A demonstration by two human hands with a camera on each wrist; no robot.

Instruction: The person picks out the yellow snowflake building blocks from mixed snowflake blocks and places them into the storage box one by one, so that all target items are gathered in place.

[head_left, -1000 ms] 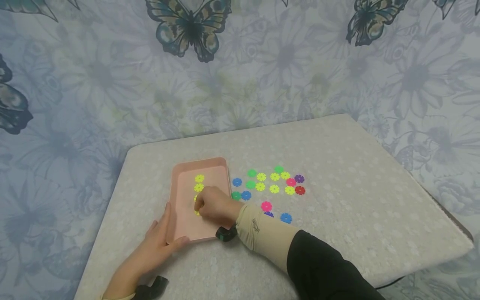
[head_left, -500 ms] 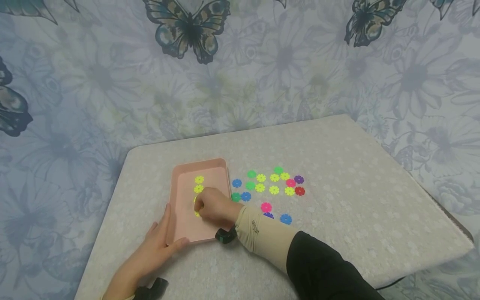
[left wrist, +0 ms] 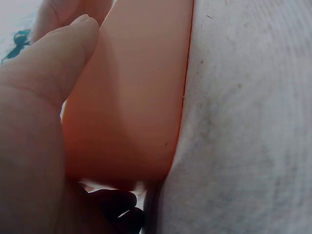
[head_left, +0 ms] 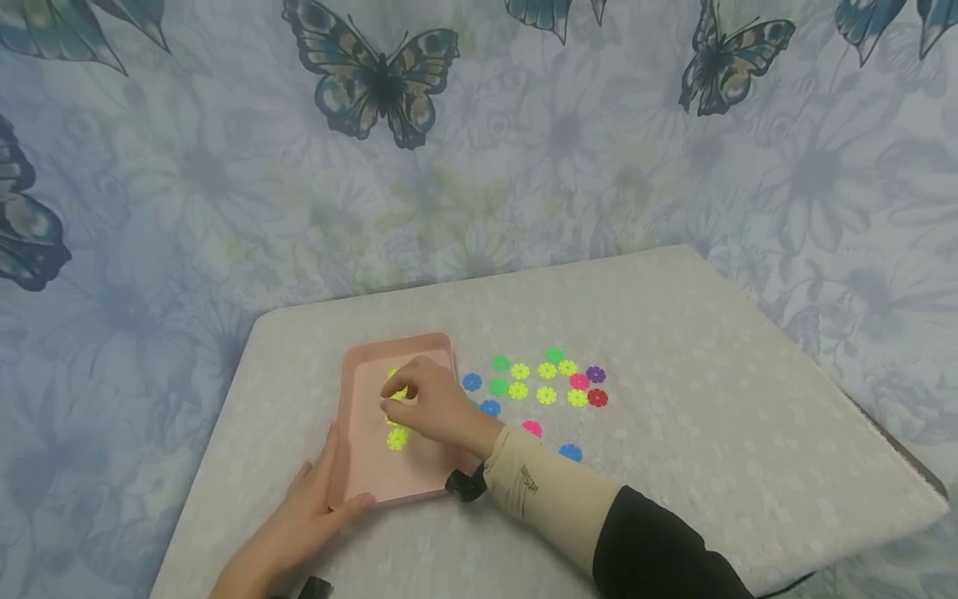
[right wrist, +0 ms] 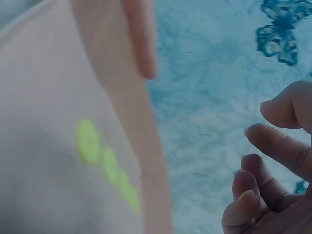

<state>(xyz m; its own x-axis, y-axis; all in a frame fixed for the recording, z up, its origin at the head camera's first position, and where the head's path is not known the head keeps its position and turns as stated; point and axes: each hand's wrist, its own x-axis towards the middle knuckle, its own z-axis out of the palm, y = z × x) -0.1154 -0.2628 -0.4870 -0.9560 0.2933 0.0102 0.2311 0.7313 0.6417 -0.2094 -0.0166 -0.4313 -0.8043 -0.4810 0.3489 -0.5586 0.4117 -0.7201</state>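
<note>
A pink tray [head_left: 359, 466] lies on the table, with a column of yellow flower-shaped discs [head_left: 397, 438] inside it. My left hand [head_left: 303, 507] rests at its near left corner, index finger straight along the left side and thumb along the near side. In the left wrist view the thumb [left wrist: 63, 58] lies against the tray's outer wall [left wrist: 141, 97]. Over the tray is my right hand [head_left: 434, 403], its thumb and index finger parted with nothing between them. It hides part of the column. The right wrist view shows yellow discs [right wrist: 88, 140] in a row and the loosely bent fingers [right wrist: 278, 146].
Right of the tray, more flower-shaped discs lie scattered: several yellow discs [head_left: 547, 396], blue discs [head_left: 471, 382], green discs [head_left: 499, 387], pink discs [head_left: 580, 381], a purple disc [head_left: 595, 374] and a red disc [head_left: 598, 398]. A patterned wall [head_left: 479, 166] stands behind the table [head_left: 711, 399].
My right hand has lifted off the nearest yellow disc, moved slightly away from me and parted its fingers, uncovering that disc. The left hand stays at the tray corner. The head view has tilted up.
</note>
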